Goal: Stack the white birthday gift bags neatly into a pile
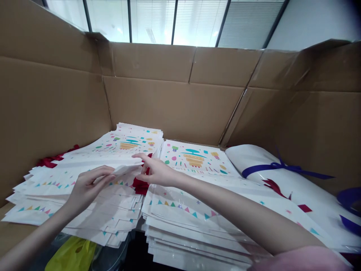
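Two stacks of white printed bags with coloured party patterns lie side by side, a left stack point(84, 195) and a right stack point(194, 188). My left hand point(88, 184) pinches the edge of the top bag point(113, 158) on the left stack, fingers closed on it. My right hand point(156, 169) reaches across from the right and grips the same bag's right edge between thumb and fingers. Red ribbon point(141, 185) shows between the stacks just under my right hand.
Tall cardboard walls point(175, 101) enclose the space on three sides. At the right lies a white wrapped bundle point(282, 177) tied with a blue ribbon point(279, 167). More red ribbon point(49, 160) pokes out at far left. A yellow plastic bag point(72, 254) lies below the left stack.
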A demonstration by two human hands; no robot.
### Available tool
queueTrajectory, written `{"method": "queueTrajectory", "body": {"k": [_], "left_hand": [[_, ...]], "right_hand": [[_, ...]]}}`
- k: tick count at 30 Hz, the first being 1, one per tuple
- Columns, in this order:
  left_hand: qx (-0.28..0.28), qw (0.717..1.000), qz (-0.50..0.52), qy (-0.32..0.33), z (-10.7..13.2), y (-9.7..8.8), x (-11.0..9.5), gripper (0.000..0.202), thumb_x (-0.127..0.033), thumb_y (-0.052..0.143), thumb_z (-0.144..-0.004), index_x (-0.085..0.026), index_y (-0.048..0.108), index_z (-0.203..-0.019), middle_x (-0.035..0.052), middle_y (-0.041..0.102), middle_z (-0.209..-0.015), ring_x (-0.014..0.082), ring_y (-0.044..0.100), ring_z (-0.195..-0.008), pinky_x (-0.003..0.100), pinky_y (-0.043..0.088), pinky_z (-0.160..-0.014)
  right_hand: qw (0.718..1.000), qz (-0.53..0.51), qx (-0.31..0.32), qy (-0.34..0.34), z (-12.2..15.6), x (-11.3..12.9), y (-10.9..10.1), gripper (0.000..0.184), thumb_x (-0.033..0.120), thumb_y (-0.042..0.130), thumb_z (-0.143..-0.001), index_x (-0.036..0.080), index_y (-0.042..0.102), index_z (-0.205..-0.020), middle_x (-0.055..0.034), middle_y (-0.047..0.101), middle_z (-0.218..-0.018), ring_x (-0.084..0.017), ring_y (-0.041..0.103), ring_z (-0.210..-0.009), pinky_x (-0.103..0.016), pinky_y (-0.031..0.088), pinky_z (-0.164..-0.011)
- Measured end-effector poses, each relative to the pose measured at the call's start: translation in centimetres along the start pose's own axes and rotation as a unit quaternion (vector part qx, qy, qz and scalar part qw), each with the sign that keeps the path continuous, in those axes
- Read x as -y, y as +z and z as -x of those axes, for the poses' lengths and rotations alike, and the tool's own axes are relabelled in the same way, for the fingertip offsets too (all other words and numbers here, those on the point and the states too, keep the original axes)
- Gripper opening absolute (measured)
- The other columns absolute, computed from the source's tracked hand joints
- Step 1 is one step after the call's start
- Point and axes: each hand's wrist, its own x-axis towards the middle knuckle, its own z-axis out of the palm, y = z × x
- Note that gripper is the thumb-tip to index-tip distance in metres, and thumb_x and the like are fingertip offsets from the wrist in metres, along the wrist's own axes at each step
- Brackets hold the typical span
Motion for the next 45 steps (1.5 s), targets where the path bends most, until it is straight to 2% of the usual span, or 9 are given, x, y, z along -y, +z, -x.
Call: {"method": "queueTrajectory", "body": {"k": [2,5,15,22,29,34,39,42,45], "left_hand": [[0.004,0.998,-0.023,0.061,0.1,0.4,-0.5,0.01,-0.017,0.055,-0.092,-0.019,0.065,-0.092,0.0033,0.069,-0.091,0.0156,0.067,-0.082,0.021,0.053,-0.071],[0.011,0.985,-0.106,0.137,0.6,0.2,-0.7,0.017,-0.012,0.056,-0.091,-0.019,0.063,-0.105,0.0048,0.069,-0.098,0.0162,0.067,-0.088,0.024,0.053,-0.079],[0.019,0.94,-0.253,0.23,1.4,0.5,-4.4,0.015,-0.013,0.052,-0.093,-0.018,0.063,-0.102,0.0026,0.07,-0.091,0.0159,0.066,-0.079,0.027,0.051,-0.074],[0.175,0.971,-0.082,0.142,-1.4,5.3,-8.7,0.017,-0.014,0.047,-0.095,-0.018,0.063,-0.092,0.0014,0.067,-0.082,0.0127,0.062,-0.073,0.021,0.044,-0.065],[0.304,0.945,0.12,-0.01,-5.4,10.8,-11.8,0.022,-0.016,0.071,-0.08,-0.015,0.056,-0.064,-0.0026,0.059,-0.068,0.0106,0.054,-0.067,0.019,0.037,-0.061],[0.344,0.929,0.136,-0.021,-7.0,12.2,-13.1,0.019,-0.018,0.067,-0.085,-0.015,0.059,-0.067,-0.0036,0.058,-0.068,0.0104,0.051,-0.066,0.02,0.036,-0.064],[0.327,0.939,0.108,0.004,-7.1,12.1,-14.0,0.017,-0.022,0.057,-0.093,-0.016,0.062,-0.077,-0.0017,0.062,-0.076,0.0115,0.054,-0.072,0.021,0.037,-0.067],[0.314,0.944,0.098,0.017,-7.1,12.0,-14.4,0.019,-0.024,0.055,-0.095,-0.016,0.061,-0.078,-0.0011,0.061,-0.077,0.0121,0.054,-0.074,0.021,0.037,-0.067],[0.297,0.95,0.095,0.028,-7.0,12.2,-14.6,0.02,-0.025,0.055,-0.095,-0.016,0.06,-0.078,-0.0012,0.06,-0.076,0.0117,0.054,-0.072,0.021,0.037,-0.066]], "right_hand": [[0.999,0.039,-0.025,-0.005,-0.8,-0.5,0.0,0.013,0.014,0.06,-0.083,0.019,0.064,-0.094,0.002,0.064,-0.067,-0.013,0.057,-0.065,-0.023,0.039,-0.061],[0.994,0.08,-0.079,-0.002,-0.3,-1.7,-1.1,0.022,0.012,0.056,-0.085,0.017,0.059,-0.064,0.0,0.062,-0.062,-0.013,0.056,-0.063,-0.024,0.037,-0.061],[0.969,0.094,-0.228,0.033,11.8,-3.4,-9.8,0.023,0.027,0.048,-0.089,0.021,0.071,-0.087,-0.0028,0.073,-0.085,-0.019,0.068,-0.078,-0.028,0.05,-0.067],[0.952,0.157,-0.242,0.108,23.6,-4.2,-12.2,0.028,0.037,0.047,-0.091,0.026,0.072,-0.093,-0.0063,0.074,-0.097,-0.025,0.069,-0.09,-0.032,0.055,-0.063],[0.963,0.178,-0.066,0.192,31.7,-5.0,-14.0,0.028,0.043,0.057,-0.087,0.027,0.074,-0.1,-0.0084,0.074,-0.094,-0.024,0.068,-0.077,-0.034,0.055,-0.063],[0.92,0.31,-0.133,0.199,30.9,-2.7,-13.9,0.041,0.058,0.051,-0.087,0.025,0.072,-0.096,-0.009,0.07,-0.098,-0.025,0.065,-0.081,-0.035,0.051,-0.065],[0.844,0.461,-0.266,0.062,26.7,1.0,-10.3,0.035,0.05,0.053,-0.088,0.017,0.066,-0.089,-0.0107,0.06,-0.08,-0.025,0.055,-0.074,-0.039,0.046,-0.064],[0.871,0.428,-0.231,-0.064,24.5,2.4,-6.9,0.012,0.029,0.058,-0.087,0.019,0.063,-0.086,-0.0126,0.062,-0.103,-0.029,0.054,-0.099,-0.048,0.045,-0.085],[0.886,0.425,-0.169,-0.08,23.1,2.1,-4.0,0.011,0.028,0.061,-0.086,0.017,0.062,-0.088,-0.0152,0.051,-0.135,-0.035,0.039,-0.129,-0.056,0.036,-0.101]]}}
